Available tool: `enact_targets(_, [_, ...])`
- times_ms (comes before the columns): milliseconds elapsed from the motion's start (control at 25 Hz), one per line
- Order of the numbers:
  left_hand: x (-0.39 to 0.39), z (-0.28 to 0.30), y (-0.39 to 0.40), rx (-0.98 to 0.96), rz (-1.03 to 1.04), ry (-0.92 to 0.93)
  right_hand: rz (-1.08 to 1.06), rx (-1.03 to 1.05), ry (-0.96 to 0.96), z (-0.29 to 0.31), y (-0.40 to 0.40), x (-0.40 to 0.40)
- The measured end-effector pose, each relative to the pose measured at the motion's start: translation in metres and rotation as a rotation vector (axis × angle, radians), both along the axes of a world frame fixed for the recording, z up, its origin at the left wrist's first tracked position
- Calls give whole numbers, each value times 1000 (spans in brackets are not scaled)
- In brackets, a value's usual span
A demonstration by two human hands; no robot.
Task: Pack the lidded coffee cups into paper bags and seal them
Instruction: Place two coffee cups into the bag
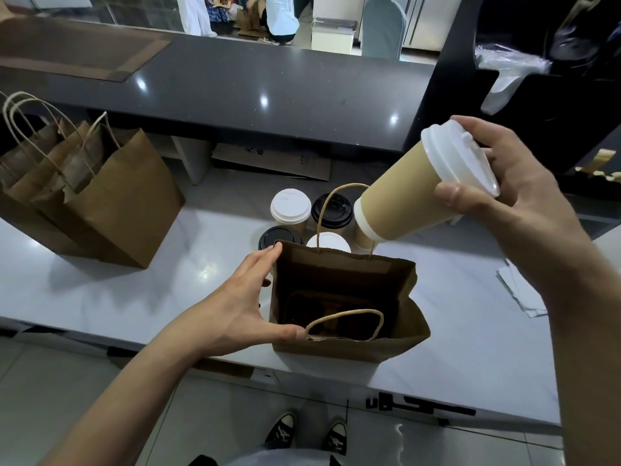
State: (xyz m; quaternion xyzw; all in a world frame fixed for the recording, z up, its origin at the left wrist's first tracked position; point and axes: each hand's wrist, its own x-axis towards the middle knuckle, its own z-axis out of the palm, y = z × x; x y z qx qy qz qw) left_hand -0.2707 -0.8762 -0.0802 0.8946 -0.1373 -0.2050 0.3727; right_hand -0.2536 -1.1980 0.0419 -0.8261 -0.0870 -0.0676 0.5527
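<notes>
Cup (408, 191) was right of centre, tilted, above open bag (346, 344). Right hand (514, 193) gripped it at lid (460, 156). Left hand (245, 307), fingers straight, braced bag's side. Advice: level cup first, lower upright into bag, keep mouth spread. Spare cups (290, 206) stood behind.

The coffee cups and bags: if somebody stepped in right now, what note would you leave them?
Right hand grips a white-lidded cup, tilted above the open bag.
Left hand steadies that bag's left side with spread fingers.
Four lidded cups stand behind the bag on the white counter.
More bags stand far left.
Done: bag opened. Left: lower this cup in, pack the rest, seal.
</notes>
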Motion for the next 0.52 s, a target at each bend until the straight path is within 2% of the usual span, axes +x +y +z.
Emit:
enact_targets(320, [2, 1, -1, 4, 2, 5, 314, -150, 127, -17, 33, 1])
enact_targets(520, [4, 0, -1, 6, -3, 2, 402, -336, 202, -31, 52, 4])
